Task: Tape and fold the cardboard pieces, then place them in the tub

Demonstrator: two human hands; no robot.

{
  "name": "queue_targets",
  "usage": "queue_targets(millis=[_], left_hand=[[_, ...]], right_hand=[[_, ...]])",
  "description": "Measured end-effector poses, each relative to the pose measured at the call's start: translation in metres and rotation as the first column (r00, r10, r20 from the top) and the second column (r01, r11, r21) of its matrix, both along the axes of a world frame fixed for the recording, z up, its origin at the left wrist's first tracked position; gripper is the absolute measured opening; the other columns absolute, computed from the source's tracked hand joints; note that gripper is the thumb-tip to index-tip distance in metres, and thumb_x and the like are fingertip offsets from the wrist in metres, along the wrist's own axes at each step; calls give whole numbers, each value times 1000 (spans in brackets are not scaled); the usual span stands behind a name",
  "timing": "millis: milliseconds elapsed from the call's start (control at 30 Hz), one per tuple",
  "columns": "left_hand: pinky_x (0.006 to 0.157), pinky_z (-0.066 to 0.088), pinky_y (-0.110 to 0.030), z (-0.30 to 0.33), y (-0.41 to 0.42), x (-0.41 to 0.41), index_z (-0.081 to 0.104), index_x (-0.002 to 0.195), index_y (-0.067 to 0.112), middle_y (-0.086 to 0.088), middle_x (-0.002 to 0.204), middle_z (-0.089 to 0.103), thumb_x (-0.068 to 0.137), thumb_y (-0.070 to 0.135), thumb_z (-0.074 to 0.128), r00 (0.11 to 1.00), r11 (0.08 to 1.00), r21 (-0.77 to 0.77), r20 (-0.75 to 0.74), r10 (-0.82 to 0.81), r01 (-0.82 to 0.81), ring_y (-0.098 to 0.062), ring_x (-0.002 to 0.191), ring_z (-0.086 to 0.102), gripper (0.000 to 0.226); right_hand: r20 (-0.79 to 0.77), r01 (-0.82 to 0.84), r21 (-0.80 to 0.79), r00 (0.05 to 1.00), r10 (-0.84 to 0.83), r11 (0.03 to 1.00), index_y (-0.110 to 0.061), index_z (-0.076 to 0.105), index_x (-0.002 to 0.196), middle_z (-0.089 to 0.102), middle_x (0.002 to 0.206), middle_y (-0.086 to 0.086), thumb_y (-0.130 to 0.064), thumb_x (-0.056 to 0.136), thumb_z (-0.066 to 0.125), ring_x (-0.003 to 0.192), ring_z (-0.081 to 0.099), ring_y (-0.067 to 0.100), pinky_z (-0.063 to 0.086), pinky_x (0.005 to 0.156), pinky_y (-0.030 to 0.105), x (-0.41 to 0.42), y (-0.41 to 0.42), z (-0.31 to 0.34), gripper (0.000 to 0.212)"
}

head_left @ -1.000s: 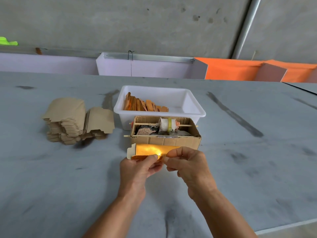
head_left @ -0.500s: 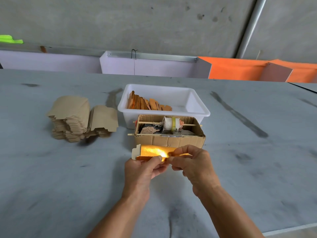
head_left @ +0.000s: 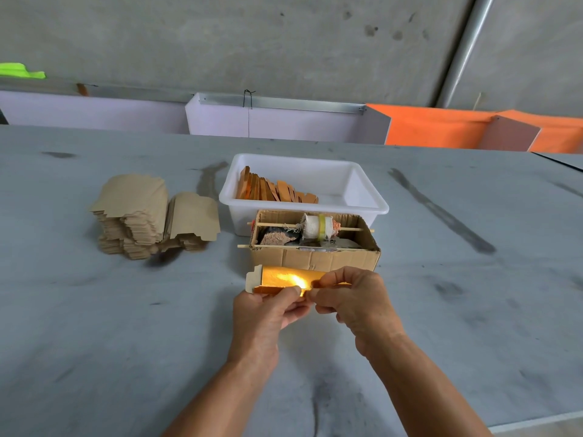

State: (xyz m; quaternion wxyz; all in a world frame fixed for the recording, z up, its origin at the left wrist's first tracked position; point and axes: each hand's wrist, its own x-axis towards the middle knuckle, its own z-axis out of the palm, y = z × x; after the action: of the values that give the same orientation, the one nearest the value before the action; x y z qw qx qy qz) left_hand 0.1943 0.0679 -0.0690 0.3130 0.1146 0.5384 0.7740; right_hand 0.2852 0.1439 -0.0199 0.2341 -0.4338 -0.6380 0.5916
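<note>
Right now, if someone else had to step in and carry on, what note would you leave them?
Left hand: pinching the gold cardboard piece near its middle.
Right hand: fingers pinching the same piece from the right.
The piece is held just in front of the cardboard tape box.
Done: a row of folded pieces stands in the white tub.
Left: finish this piece, put it in the tub, then work through the flat stack on the left.

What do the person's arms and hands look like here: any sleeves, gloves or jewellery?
Both forearms come in from the bottom edge, bare as far as the frame shows: no sleeves in view. The left hand and right hand wear no gloves. No rings, watch, wristband or markings are visible on either.
</note>
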Motion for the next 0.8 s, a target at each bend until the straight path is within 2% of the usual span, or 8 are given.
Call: queue_targets(millis=[233,400,500,700,800], left_hand=[[57,57,-29,-1,0,1,67,73,-3,-18,71,71,78,-7,67,1000,1000,0,5,8,-8,-30,66,71,7],[64,60,-34,-2,0,0,68,82,-1,-16,76,72,79,-5,67,1000,1000,22,-18,-6,6,-30,71,72,5],[66,59,-33,-2,-1,-1,68,88,0,-14,79,73,80,-3,67,999,1000,28,-36,-12,13,-29,74,72,8],[70,59,-32,-3,0,-1,68,91,5,-10,82,74,82,-1,67,998,999,26,-57,-24,26,-24,76,72,11],[70,60,-32,-5,2,1,70,80,7,-10,78,74,80,-2,67,999,1000,23,-38,-14,15,-24,73,72,10]], right_hand=[[90,-4,-13,996,5,1000,-10,58,79,65,73,10,1,67,81,40,57,3,34,34,10,-3,4,5,28],[137,-17,-27,990,21,999,-10,57,84,66,78,12,1,67,81,37,56,3,35,34,10,-6,7,10,31],[164,-45,-19,985,47,999,-11,57,82,65,73,10,-1,68,81,41,57,5,35,33,11,-8,8,14,30],[210,-88,-24,974,91,996,-6,62,80,65,68,10,3,67,80,41,58,7,34,34,10,-12,9,17,23],[222,-91,-34,970,96,995,-6,63,78,65,65,9,3,67,79,43,58,8,35,34,11,-12,11,16,22]])
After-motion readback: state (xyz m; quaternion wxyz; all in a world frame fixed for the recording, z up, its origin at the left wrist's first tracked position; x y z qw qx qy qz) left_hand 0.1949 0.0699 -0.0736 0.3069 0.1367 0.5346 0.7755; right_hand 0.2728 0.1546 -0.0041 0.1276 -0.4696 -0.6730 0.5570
